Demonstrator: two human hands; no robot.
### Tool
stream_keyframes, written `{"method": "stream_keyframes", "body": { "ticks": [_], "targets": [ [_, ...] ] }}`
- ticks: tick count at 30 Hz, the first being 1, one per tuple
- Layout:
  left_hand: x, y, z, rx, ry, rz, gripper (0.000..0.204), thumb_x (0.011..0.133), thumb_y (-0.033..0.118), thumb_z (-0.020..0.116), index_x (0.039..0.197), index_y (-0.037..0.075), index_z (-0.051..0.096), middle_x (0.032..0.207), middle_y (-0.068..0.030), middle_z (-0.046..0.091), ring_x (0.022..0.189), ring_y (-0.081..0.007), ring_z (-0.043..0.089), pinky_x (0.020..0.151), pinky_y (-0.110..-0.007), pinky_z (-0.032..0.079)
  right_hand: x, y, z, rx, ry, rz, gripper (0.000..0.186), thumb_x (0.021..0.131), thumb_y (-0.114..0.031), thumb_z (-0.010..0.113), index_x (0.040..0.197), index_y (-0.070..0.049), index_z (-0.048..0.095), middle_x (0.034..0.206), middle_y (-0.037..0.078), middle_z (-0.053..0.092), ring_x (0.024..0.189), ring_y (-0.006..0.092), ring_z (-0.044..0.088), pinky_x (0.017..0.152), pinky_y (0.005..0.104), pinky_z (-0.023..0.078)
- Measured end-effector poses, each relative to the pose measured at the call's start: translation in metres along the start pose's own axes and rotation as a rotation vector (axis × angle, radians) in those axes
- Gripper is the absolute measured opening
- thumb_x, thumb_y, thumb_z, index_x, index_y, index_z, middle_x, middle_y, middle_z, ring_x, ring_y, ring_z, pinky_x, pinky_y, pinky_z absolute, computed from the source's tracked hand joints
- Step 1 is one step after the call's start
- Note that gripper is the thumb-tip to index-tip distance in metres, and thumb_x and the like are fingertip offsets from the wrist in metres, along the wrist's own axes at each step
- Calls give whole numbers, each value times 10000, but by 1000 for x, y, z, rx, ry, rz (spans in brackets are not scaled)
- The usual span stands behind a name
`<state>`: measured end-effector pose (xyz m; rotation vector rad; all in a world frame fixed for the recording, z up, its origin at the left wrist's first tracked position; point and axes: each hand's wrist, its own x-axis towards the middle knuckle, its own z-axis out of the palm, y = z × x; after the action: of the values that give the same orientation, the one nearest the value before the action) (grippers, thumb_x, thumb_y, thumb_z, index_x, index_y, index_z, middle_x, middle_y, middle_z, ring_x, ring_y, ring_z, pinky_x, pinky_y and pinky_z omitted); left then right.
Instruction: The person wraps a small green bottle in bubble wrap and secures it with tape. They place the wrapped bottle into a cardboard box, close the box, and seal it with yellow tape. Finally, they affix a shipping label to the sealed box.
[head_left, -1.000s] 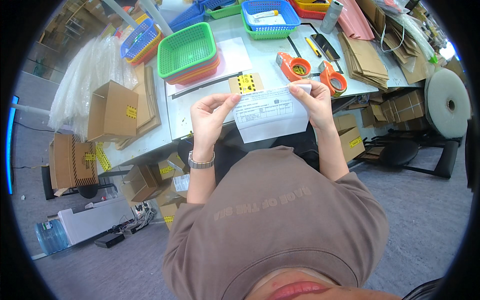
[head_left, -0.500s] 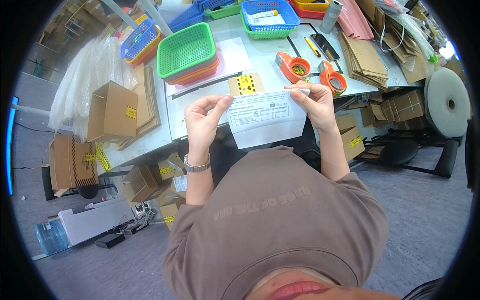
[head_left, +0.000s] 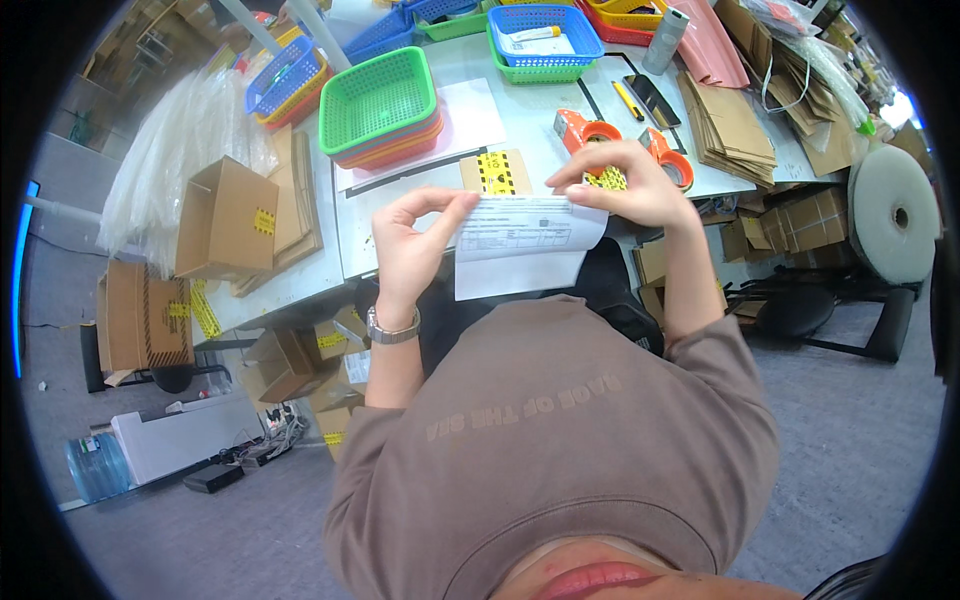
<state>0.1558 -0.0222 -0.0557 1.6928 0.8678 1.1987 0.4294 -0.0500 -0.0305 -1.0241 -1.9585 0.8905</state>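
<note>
A printed white paper sheet (head_left: pixel 520 250) hangs in front of my chest, its top edge near the table's front edge. Its upper left corner is pinched between the thumb and fingers of my left hand (head_left: pixel 415 235), which has a metal watch on the wrist. At the sheet's upper right, my right hand (head_left: pixel 640 185) has its thumb on the paper and its index finger curled over the top edge. The right side of the sheet curls. Just beyond the paper lies a small brown cardboard package (head_left: pixel 495 172) with yellow-and-black tape.
Two orange tape dispensers (head_left: pixel 590 130) sit behind my right hand. Stacked baskets, green on top (head_left: pixel 375 100), stand at left beside an open carton (head_left: pixel 228 220). A yellow cutter (head_left: pixel 627 101), a phone (head_left: pixel 655 102) and flat cardboard (head_left: pixel 722 130) lie at right. A foam roll (head_left: pixel 897 215) stands farther right.
My right hand has slid inward along the paper's top edge, its fingers now bent over it. The sheet's right side has curled inward. My left hand stays nearly in place.
</note>
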Motion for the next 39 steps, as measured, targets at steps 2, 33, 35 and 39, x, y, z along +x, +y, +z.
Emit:
{"method": "stream_keyframes", "body": {
  "ticks": [2,33,35,39],
  "targets": [
    [2,1,6,83,-53,57,124,841,99,741,878,-19,731,805,-56,717,751,-82,630,716,-216,481,28,-17,2,-76,-161,-52,302,845,-304,721,882,-5,739,805,95,707,725,152,635,689,289,492],
    [-2,-16,8,-201,43,-80,145,872,50,695,990,-32,715,925,-69,726,853,-78,633,782,-236,498,35,2,-20,-333,-96,108,265,816,-258,768,796,-2,704,685,43,640,616,88,563,555,256,433],
    [0,-18,10,244,252,260,148,814,25,728,962,19,729,880,-60,724,801,-140,666,722,-273,512,33,19,-10,-542,299,-118,319,847,-335,741,884,-20,711,791,92,668,720,121,619,607,283,465],
    [3,-15,23,665,254,776,175,785,63,738,958,88,733,930,-33,706,851,-219,662,759,-325,505,20,47,30,376,475,152,403,951,-385,601,1084,-7,636,977,91,674,944,163,640,791,299,510]
  ]
}}
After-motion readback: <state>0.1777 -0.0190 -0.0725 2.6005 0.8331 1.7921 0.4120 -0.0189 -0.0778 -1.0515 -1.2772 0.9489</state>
